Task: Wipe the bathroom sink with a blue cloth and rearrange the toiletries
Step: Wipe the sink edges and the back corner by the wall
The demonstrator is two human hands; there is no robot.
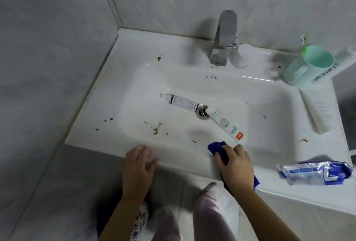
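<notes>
The right hand [236, 165] curls its fingers over the cloth [216, 148], bunched at the front rim of the sink [183, 161], probably to keep the wad firm for scrubbing the stains [157, 128]. The left hand [137, 163] hovers at the rim, fingers loose and apart, holding nothing (bracing, I'd guess; contact is unclear). A bottle [180, 101] and a tube [224, 123] lie by the drain [202, 113], blocking the wipe. Most of the cloth hides under the hand.

The white sink [107, 94] is spotted with brown stains [157, 128]. A dark blue cloth [214, 147] is bunched on its front rim. A bottle [182, 102] and a tube [224, 123] are laid flat inside, ends meeting at the drain [201, 113].
</notes>
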